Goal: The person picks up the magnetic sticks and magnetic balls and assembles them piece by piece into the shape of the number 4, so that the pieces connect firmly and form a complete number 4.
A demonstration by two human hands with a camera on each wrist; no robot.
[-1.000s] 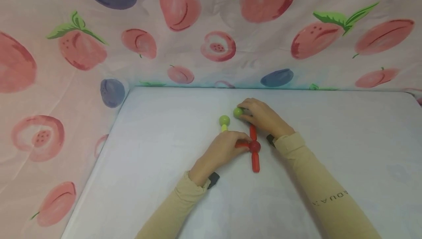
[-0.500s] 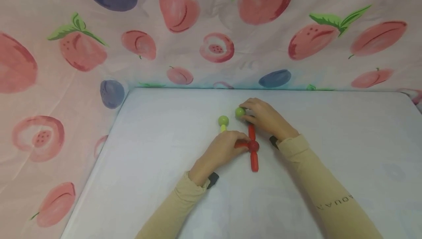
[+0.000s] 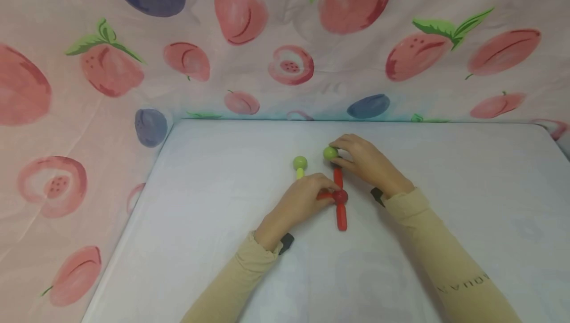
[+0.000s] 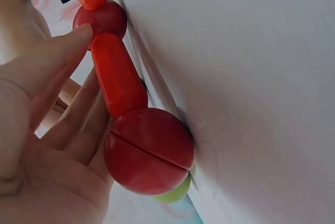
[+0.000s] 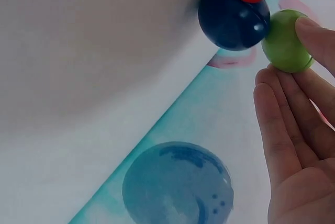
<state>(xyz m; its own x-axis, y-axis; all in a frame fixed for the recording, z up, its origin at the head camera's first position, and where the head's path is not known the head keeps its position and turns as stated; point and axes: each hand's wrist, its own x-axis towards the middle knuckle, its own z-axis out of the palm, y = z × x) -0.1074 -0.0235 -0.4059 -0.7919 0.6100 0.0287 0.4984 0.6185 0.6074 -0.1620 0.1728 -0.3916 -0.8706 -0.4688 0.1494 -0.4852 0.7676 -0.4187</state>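
Observation:
In the head view, red rods meet at a glossy red ball (image 3: 341,196) in a toy assembly on the table. My left hand (image 3: 299,203) holds it there, the thumb on the ball joint (image 4: 102,21) in the left wrist view. A short red rod (image 4: 118,75) runs from that joint to a larger-looking seamed red ball (image 4: 149,150). My right hand (image 3: 362,160) pinches a green ball (image 5: 287,41) between thumb and fingers. This ball sits right up against a dark blue ball (image 5: 233,17) at the end of another red rod (image 3: 338,178).
A second green ball (image 3: 300,162) on a yellow-green rod (image 3: 300,172) stands out beyond my left hand, which hides the rod's lower part. The white tabletop (image 3: 205,179) meets a fruit-print cloth (image 3: 329,85) behind and at the left.
My right hand has shifted a little to the right with the green ball, bringing it over the far end of the upright red rod. The left hand has hardly moved.

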